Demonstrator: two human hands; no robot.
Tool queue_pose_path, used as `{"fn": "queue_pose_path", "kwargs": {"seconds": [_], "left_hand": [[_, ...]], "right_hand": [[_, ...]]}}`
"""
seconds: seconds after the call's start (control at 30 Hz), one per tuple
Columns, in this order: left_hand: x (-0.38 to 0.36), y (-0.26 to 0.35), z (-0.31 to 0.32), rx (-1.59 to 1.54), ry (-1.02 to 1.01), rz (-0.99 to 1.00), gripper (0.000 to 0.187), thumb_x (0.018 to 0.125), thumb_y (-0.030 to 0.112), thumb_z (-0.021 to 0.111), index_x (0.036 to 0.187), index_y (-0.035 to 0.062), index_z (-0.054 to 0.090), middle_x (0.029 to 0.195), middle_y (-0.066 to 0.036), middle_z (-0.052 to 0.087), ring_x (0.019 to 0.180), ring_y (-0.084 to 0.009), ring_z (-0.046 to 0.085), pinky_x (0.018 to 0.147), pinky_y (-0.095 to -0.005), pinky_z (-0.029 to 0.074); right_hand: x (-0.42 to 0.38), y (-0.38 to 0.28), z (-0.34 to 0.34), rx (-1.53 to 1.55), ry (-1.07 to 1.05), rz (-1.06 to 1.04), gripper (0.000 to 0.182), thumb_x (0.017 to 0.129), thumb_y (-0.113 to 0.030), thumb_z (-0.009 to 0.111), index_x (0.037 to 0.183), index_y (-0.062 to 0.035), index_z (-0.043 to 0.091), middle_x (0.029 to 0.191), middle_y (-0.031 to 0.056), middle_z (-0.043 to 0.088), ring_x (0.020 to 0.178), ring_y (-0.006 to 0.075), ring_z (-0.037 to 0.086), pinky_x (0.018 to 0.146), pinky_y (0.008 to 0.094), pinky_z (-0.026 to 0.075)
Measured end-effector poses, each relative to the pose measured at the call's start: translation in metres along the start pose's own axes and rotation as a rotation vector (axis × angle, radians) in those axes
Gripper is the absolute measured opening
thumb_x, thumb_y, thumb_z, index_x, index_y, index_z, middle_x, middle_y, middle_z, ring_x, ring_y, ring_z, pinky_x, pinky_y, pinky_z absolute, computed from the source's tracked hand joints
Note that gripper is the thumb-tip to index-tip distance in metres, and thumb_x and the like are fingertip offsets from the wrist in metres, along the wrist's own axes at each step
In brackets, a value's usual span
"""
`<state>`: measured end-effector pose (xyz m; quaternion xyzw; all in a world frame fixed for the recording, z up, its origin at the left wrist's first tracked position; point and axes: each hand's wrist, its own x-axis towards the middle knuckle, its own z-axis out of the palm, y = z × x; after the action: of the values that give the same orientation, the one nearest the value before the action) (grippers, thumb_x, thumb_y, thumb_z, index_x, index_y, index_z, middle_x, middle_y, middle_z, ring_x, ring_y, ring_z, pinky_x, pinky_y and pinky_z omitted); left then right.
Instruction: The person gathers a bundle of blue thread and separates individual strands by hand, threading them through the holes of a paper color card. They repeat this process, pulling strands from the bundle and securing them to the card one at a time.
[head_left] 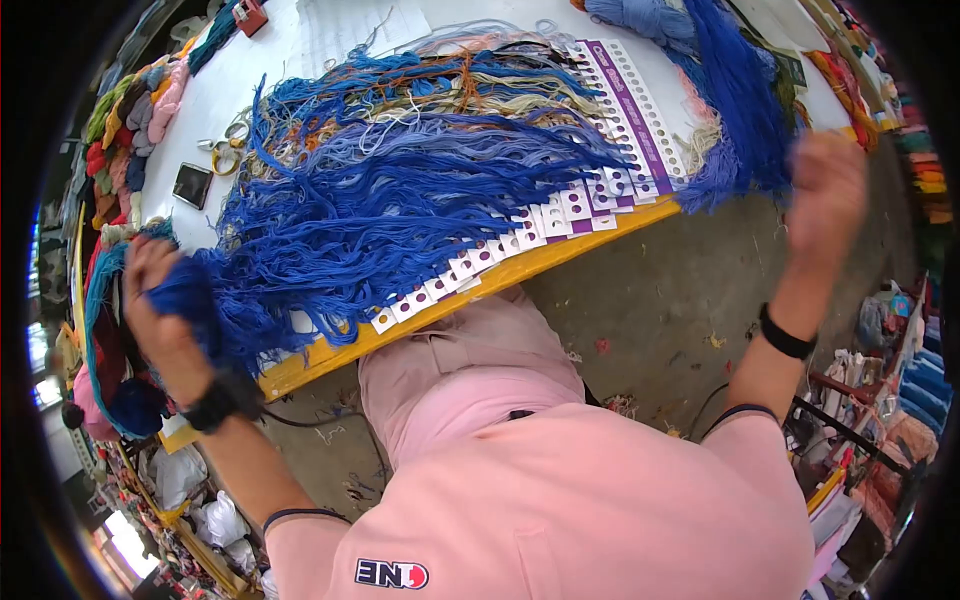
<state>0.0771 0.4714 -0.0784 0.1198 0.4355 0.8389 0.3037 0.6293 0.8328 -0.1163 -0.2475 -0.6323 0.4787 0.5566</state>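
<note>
Head view: left hand (160,310) grips stringy blue thread (240,300) at the yellow table edge (330,355); punched cards (560,215) line it. Right hand (825,195) blurred, grip unclear.

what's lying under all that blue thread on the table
Under the blue thread lie white punched cards along the table's yellow edge, with threads looped through them. How far they reach beneath is covered. The left hand grips one bundle end.

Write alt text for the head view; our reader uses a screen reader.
A person's left hand grips a bundle of blue thread spread over a white table, while the right hand is raised, blurred, beside more blue thread. Punched thread cards line the table's yellow edge.
</note>
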Motion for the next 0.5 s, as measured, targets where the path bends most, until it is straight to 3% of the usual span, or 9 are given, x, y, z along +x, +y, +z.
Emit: {"fn": "queue_pose_path", "kwargs": {"seconds": [0.03,0.07,0.1,0.13,0.17,0.23,0.33,0.43,0.5], "left_hand": [[-0.003,-0.037,0.01,-0.122,-0.26,-0.225,0.011,0.09,-0.001,0.053,0.101,0.0005,0.052,0.073,0.0,0.042,0.06,-0.0095,0.038,0.057,-0.0243,0.037],[-0.023,-0.077,0.049,-0.148,-0.204,-0.382,0.005,0.092,-0.001,0.053,0.096,0.0015,0.052,0.07,0.0,0.042,0.057,-0.0091,0.037,0.053,-0.0247,0.036],[-0.042,-0.111,0.086,-0.117,-0.212,-0.609,0.011,0.093,0.007,0.057,0.083,0.0048,0.052,0.067,0.002,0.04,0.055,-0.0077,0.036,0.053,-0.0248,0.035],[-0.06,-0.137,0.111,0.077,-0.226,-0.679,0.011,0.093,0.011,0.06,0.088,0.0012,0.058,0.068,0.001,0.047,0.055,-0.0067,0.038,0.053,-0.0238,0.036],[-0.072,-0.162,0.122,0.067,-0.243,-0.815,0.02,0.092,0.013,0.061,0.102,-0.0044,0.062,0.079,-0.005,0.062,0.06,-0.0078,0.05,0.058,-0.0233,0.043],[-0.082,-0.201,0.139,0.273,-0.352,-0.898,0.03,0.093,0.012,0.059,0.114,-0.0084,0.061,0.107,-0.017,0.068,0.08,-0.015,0.066,0.074,-0.0267,0.056],[-0.087,-0.236,0.157,0.357,-0.224,-1.021,0.027,0.09,0.006,0.059,0.109,-0.0124,0.061,0.1,-0.017,0.069,0.079,-0.0172,0.066,0.07,-0.0248,0.056],[-0.076,-0.25,0.157,0.476,-0.391,-0.965,0.013,0.083,0.005,0.065,0.089,-0.0064,0.065,0.082,-0.012,0.066,0.07,-0.0174,0.064,0.065,-0.0265,0.054],[-0.083,-0.265,0.156,0.649,-0.426,-0.805,0.011,0.08,0.006,0.067,0.081,-0.0043,0.066,0.075,-0.01,0.065,0.065,-0.016,0.062,0.06,-0.0262,0.05]], "right_hand": [[-0.018,0.001,0.051,-0.412,-0.175,-0.006,0.013,0.091,-0.007,0.054,0.1,-0.0009,0.061,0.083,0.0028,0.06,0.076,0.0132,0.056,0.066,0.0275,0.045],[-0.033,0.022,0.065,-0.401,-0.443,0.203,0.014,0.092,-0.007,0.055,0.104,-0.0018,0.06,0.083,0.003,0.06,0.075,0.0131,0.059,0.068,0.0288,0.048],[-0.042,0.015,0.105,-0.463,-0.684,0.249,0.012,0.093,-0.008,0.054,0.103,-0.0024,0.058,0.078,0.0066,0.061,0.068,0.0146,0.059,0.062,0.0303,0.048],[-0.048,0.032,0.118,-0.447,-0.853,0.161,0.008,0.094,-0.01,0.053,0.1,-0.0045,0.057,0.07,0.0096,0.061,0.061,0.0181,0.06,0.058,0.0322,0.047],[-0.056,0.049,0.129,-0.429,-0.913,0.198,0.006,0.094,-0.01,0.054,0.097,-0.0043,0.055,0.065,0.0089,0.06,0.06,0.0195,0.061,0.058,0.0322,0.047],[-0.066,0.067,0.135,-0.402,-0.955,0.249,0.006,0.094,-0.01,0.054,0.094,-0.0037,0.054,0.061,0.0076,0.059,0.058,0.0189,0.059,0.057,0.0312,0.045],[-0.065,0.075,0.139,-0.358,-0.922,0.283,0.009,0.096,-0.011,0.053,0.094,-0.0032,0.054,0.062,0.0057,0.06,0.057,0.0145,0.055,0.055,0.0283,0.042],[-0.064,0.076,0.137,-0.3,-0.908,0.362,0.009,0.096,-0.012,0.054,0.094,-0.0033,0.055,0.063,0.0043,0.063,0.056,0.0134,0.056,0.054,0.0269,0.042],[-0.064,0.079,0.139,-0.259,-0.927,0.442,0.009,0.095,-0.012,0.055,0.093,-0.0035,0.056,0.064,0.0032,0.063,0.056,0.0127,0.058,0.053,0.0265,0.042]]}}
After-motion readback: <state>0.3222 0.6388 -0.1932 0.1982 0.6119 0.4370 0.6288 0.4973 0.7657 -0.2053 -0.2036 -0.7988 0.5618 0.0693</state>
